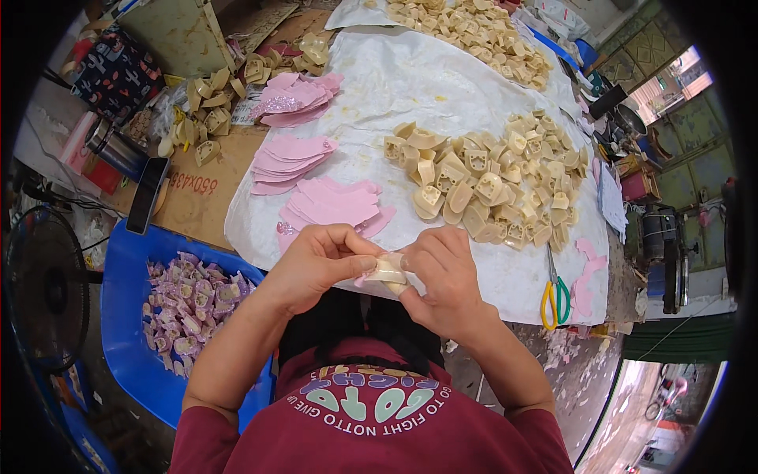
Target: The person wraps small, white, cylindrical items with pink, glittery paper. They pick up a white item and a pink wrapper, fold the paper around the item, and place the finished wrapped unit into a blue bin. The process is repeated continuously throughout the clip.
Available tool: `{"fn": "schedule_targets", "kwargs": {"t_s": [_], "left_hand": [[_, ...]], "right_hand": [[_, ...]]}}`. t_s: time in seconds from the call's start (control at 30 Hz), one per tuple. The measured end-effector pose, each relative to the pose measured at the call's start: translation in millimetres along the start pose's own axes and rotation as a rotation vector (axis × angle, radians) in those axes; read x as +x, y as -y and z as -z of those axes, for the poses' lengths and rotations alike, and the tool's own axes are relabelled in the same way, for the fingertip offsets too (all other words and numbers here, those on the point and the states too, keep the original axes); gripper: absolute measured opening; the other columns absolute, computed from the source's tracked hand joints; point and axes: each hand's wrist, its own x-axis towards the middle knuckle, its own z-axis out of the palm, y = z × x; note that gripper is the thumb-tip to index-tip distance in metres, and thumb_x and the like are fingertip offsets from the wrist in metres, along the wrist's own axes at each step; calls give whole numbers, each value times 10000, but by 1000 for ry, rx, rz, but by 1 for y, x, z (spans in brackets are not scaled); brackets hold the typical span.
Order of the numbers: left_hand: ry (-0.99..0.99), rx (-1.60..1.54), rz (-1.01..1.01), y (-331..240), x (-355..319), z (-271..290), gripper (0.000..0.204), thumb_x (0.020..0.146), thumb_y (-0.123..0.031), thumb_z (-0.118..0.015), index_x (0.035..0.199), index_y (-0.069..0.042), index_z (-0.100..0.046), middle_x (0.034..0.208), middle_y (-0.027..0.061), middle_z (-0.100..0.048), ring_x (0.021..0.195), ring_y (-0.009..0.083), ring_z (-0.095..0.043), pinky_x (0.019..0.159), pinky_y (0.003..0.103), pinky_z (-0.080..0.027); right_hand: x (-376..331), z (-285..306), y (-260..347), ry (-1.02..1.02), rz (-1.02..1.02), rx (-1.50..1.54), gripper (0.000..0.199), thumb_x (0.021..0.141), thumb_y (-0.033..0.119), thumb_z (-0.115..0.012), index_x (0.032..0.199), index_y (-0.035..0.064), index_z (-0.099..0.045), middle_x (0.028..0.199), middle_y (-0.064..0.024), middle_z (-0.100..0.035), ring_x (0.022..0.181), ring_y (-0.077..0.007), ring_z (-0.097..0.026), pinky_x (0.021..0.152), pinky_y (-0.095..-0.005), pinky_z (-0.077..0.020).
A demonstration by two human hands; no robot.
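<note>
Close to my body, at the near edge of the table, I hold a cream shoe heel between both hands. My left hand pinches it from the left with thumb and fingertips, and a bit of pink material shows there. From the right, my right hand grips it with curled fingers, which hide part of it. Just beyond my left hand lies a fanned stack of pink cut pieces. A large heap of cream heels spreads beyond my right hand.
A blue tub with pink-covered heels stands at lower left. Scissors with yellow and green handles lie right, beside pink scraps. More pink stacks and a far heel heap rest on the white sheet.
</note>
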Motion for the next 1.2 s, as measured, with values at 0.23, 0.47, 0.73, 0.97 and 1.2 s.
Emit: {"fn": "schedule_targets", "kwargs": {"t_s": [0.23, 0.47, 0.73, 0.97, 1.2], "left_hand": [[85, 86, -77, -8, -7, -2, 56, 818, 15, -682, 859, 30, -647, 952, 153, -684, 785, 146, -649, 707, 256, -526], [78, 224, -2, -25, 0, 1, 52, 819, 19, -688, 845, 29, -643, 872, 112, -688, 780, 119, -638, 712, 245, -518], [101, 274, -74, -15, -3, 0, 52, 841, -10, -679, 871, 33, -675, 852, 94, -688, 765, 105, -629, 688, 233, -507], [-16, 210, -171, -13, 9, -8, 163, 883, -93, -654, 974, 37, -690, 941, 82, -687, 869, 124, -634, 740, 262, -513], [81, -52, -216, 7, 2, -5, 177, 880, -95, -643, 1021, -1, -697, 1083, 133, -658, 984, 189, -630, 838, 302, -499]], "right_hand": [[3, -2, 2, -13, 26, 71, 235, 596, 41, -677, 794, 48, -549, 768, -79, -512, 766, -272, -508, 714, -393, -364], [2, -6, 5, -49, -52, 112, 239, 606, 31, -699, 789, 56, -549, 746, -70, -508, 751, -263, -503, 703, -380, -359], [3, -6, 9, -43, -48, 115, 253, 598, 22, -710, 788, 66, -549, 735, -64, -520, 744, -263, -498, 694, -373, -352], [-4, -13, 4, -83, -650, 639, 164, 693, 63, -723, 818, 35, -621, 804, -37, -622, 779, -137, -576, 718, -293, -446], [-4, -4, 3, -77, -785, 935, 170, 727, 103, -743, 829, 19, -636, 809, -17, -636, 786, -77, -565, 715, -250, -460]]}}
